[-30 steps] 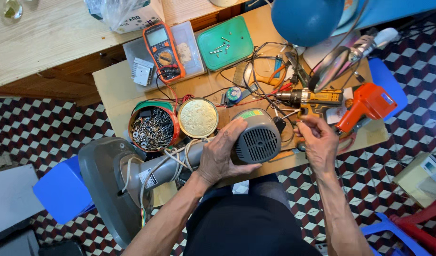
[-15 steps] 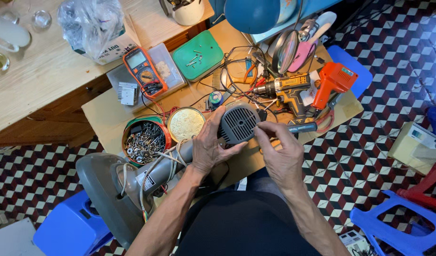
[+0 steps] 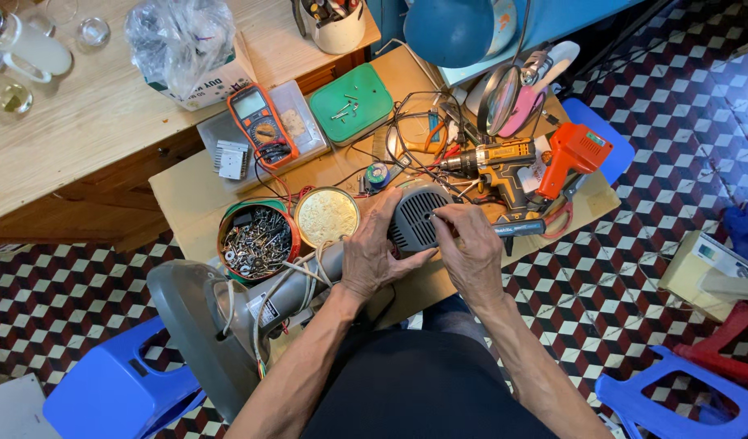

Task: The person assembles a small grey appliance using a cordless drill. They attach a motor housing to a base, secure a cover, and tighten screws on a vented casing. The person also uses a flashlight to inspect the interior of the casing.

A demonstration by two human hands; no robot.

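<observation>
Hands on the fan motor housing

Right now, from the head camera, the person's left hand [image 3: 372, 258] lies over the grey ribbed motor housing [image 3: 414, 218] of a grey plastic fan, fingers spread and curled round its near side, clamped on it. The housing rests at the front edge of the low plywood surface [image 3: 191, 199], and its grey neck runs down left to the wide grey fan base [image 3: 191, 325], which hangs off the surface towards the person's lap. White and coloured wires [image 3: 297, 280] loop along that neck.

The right hand [image 3: 471, 248] sits just beside the housing's vented face, its fingers pinched together on a dark-handled screwdriver [image 3: 520, 228] whose handle sticks out to the right; the tip is hidden behind the fingers.

Just left of the housing stand two round tins: a red-and-green one full of loose screws [image 3: 256, 240] and a gold lid holding pale powdery stuff [image 3: 327, 216]. Behind them, an orange multimeter [image 3: 258, 123] lies on a clear plastic box, and a green plastic case [image 3: 351, 103] with a few screws on top lies near it. To the right, a yellow-and-black cordless drill [image 3: 496, 162] lies touching a tangle of cables, with an orange heat-gun-shaped tool [image 3: 573, 154] beside it. A blue desk lamp shade [image 3: 451, 31] hangs over the far end. Blue plastic stools [image 3: 114, 390] stand on the chequered tile floor.
</observation>
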